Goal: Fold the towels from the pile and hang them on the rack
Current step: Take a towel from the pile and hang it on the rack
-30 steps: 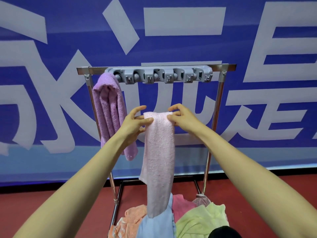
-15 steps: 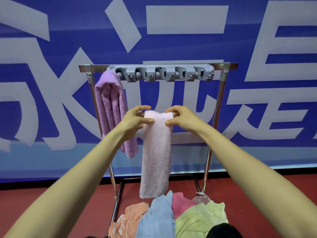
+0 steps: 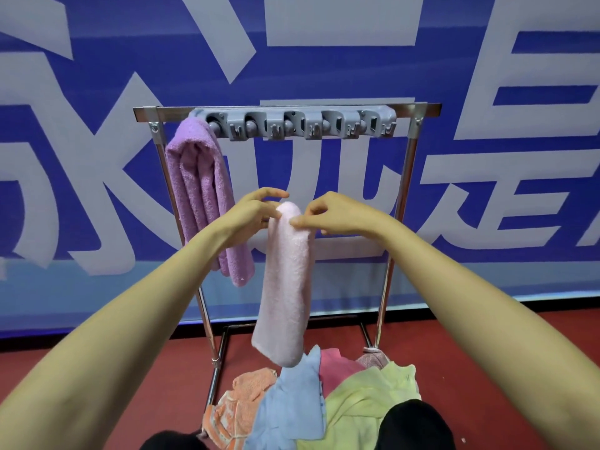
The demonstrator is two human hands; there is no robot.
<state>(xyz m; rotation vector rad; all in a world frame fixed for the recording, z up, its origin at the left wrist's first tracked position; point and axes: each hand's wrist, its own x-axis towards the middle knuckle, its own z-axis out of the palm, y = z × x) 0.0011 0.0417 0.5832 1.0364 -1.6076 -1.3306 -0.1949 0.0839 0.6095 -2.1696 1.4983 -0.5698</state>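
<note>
A pale pink towel [image 3: 285,287], folded into a narrow strip, hangs in the air in front of the metal rack [image 3: 409,164]. My left hand [image 3: 250,216] pinches its top from the left and my right hand [image 3: 334,212] pinches it from the right. The strip's lower end dangles just above the pile of towels [image 3: 308,404] on the floor: orange, blue, hot pink and yellow ones. A folded purple towel [image 3: 201,190] hangs over the left end of the rack's top bar, below the grey clip holder [image 3: 298,125].
A blue banner with large white characters [image 3: 324,60] covers the wall behind the rack. The floor [image 3: 97,352] is red. Two dark rounded shapes [image 3: 415,427] sit at the bottom edge next to the pile.
The pink towel has been lifted clear of the pile and its top squeezed narrower. Both hands have come closer together on it.
</note>
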